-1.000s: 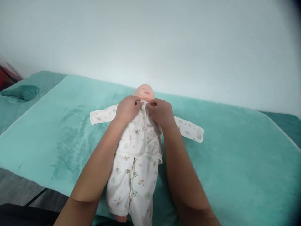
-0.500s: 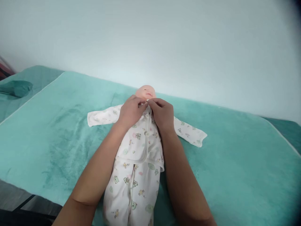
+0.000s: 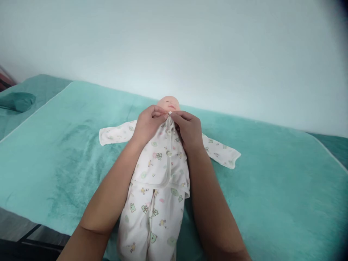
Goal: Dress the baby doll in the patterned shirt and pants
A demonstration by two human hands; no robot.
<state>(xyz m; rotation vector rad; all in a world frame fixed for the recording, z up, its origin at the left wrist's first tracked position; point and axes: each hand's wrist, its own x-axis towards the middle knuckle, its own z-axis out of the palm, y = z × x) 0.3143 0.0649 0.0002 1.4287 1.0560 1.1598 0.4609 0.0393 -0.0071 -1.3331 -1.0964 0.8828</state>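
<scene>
The doll [image 3: 168,103] lies face up on the green-covered bed [image 3: 272,174], head near the far edge, legs toward the near edge. The left hand [image 3: 150,122] and right hand [image 3: 189,129] nearly meet, fingers curled, thumbs and fingertips pinched closed on the collar of its white printed shirt [image 3: 152,166]. The shirt's 2 sleeves spread sideways above the printed trousers [image 3: 163,224].

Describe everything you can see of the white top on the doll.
The top looks like soft, thin fabric, white with small printed animals and green and pink spots. It has long sleeves spread out to both sides, pale edging and a front opening with small round fasteners. It lies face up on the doll, its hem over the patterned trousers. The left hand and right hand pinch it at the neckline, partly hiding the chest.
</scene>
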